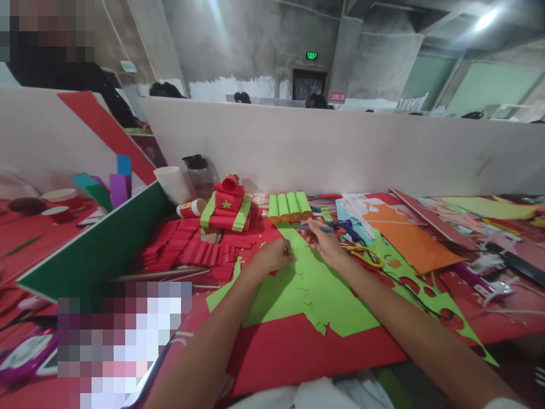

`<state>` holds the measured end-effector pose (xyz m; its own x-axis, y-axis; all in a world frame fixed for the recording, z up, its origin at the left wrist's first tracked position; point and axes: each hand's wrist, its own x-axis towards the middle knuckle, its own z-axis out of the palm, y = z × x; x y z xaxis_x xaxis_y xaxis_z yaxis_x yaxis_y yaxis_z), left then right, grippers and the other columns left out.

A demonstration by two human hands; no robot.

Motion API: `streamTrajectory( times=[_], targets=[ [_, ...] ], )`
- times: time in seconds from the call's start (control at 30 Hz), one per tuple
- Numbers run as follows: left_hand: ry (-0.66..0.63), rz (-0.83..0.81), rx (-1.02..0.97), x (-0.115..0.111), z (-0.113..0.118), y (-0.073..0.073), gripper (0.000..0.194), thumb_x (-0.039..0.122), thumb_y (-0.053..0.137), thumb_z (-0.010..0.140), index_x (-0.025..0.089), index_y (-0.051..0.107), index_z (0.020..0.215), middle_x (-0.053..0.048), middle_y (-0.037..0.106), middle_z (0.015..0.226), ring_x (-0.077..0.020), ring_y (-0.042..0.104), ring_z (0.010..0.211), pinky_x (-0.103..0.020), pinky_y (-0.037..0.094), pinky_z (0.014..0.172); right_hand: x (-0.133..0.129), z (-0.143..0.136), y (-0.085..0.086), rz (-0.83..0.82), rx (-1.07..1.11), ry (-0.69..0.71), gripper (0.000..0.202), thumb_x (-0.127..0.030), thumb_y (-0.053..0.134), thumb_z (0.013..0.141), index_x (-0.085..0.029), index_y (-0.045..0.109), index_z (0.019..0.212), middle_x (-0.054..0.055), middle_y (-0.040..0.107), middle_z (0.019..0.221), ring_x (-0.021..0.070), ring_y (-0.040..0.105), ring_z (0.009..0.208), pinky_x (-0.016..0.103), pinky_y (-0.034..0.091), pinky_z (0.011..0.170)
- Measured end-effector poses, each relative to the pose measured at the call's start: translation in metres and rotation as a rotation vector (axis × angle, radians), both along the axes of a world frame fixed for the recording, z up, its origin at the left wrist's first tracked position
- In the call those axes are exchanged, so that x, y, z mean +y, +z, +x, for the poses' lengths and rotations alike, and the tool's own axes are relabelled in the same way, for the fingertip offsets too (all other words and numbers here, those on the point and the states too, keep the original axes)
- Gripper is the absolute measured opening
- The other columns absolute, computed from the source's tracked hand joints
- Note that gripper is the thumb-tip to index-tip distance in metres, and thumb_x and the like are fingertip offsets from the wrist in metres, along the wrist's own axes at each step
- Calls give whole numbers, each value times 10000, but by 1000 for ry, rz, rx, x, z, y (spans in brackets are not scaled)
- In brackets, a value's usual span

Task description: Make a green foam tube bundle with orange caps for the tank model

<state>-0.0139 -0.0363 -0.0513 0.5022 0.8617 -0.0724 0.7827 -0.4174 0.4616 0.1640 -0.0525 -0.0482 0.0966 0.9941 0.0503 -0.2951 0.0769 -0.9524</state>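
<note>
My left hand (276,257) rests over bright green paper (293,301), its fingers curled together; whatever they pinch is too small or hidden to name. Beside it, my right hand (322,241) grips a slim blue-grey pen-like tool (317,228), held nearly level above the paper. Small green scraps (304,292) lie on the sheet between my forearms. Just beyond my hands stand several green paper rolls (290,207) with reddish-orange ends, side by side. To their left sits a red and green paper model (225,205) bearing a star.
Red folded paper strips (183,247) lie left, near a dark green board (102,241), a white cup (172,183) and a bottle (199,173). Rightward are a blue glue gun (349,230), yellow-handled scissors (369,255), orange paper (415,244) and a cut-out green sheet (462,326). A white partition (340,150) borders the back.
</note>
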Motion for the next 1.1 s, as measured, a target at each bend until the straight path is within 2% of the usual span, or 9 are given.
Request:
streamTrajectory(
  times=[0.1,0.2,0.37,0.47,0.57,0.77,0.87,1.0,1.1],
  targets=[
    [28,16,18,1,-3,-2,211,368,650,775,191,652,890,-55,705,813,-188,632,702,-252,400,585,-3,2,-23,-28,-120,-33,379,-501,774,666,-186,676,853,-2,660,663,75,527,490,160,364,382],
    [74,54,45,2,-8,-1,202,351,623,793,191,642,914,-79,707,863,-209,638,728,-272,413,609,-3,4,-34,18,-294,-27,310,-457,757,699,-182,653,797,-37,586,576,68,477,425,169,355,356],
    [131,93,123,2,-18,6,188,314,537,845,200,614,973,-93,700,901,-229,636,745,-287,406,623,-3,3,-35,22,-379,17,315,-486,673,781,-172,653,761,-33,551,560,74,472,402,180,361,329],
    [104,92,85,2,-22,8,222,365,475,893,212,603,989,-85,694,889,-228,631,751,-280,384,608,-2,2,-33,-13,-330,44,376,-538,628,808,-165,671,791,-14,566,581,92,512,438,197,431,364],
    [52,20,73,2,-22,7,227,421,543,866,225,598,967,-67,692,854,-229,633,758,-274,373,609,-3,0,-31,-65,-276,50,434,-588,581,831,-165,679,823,5,581,609,111,536,479,220,478,395],
    [41,-17,188,4,-20,8,202,396,497,903,226,579,974,-88,689,850,-243,638,727,-281,364,595,-6,-2,-29,-108,-311,66,438,-585,516,890,-180,682,893,29,602,700,124,568,532,235,489,433],
    [-98,-7,211,5,-21,13,229,370,422,941,213,577,1002,-84,685,797,-229,629,682,-285,359,593,-8,-1,-30,-172,-347,63,367,-544,576,875,-199,674,953,19,599,710,127,569,532,246,476,454],
    [-339,-12,99,9,-25,17,372,402,317,984,216,621,877,-67,674,723,-181,589,599,-290,354,594,-10,-1,-29,-220,-390,84,326,-517,595,873,-212,663,964,12,594,701,133,557,531,258,455,471],
    [-429,-42,20,12,-29,18,420,406,311,984,227,651,815,-66,670,687,-174,586,594,-293,348,583,-12,-1,-26,-254,-428,89,312,-512,577,883,-222,666,954,13,590,689,140,549,543,262,446,479]
  ],
)
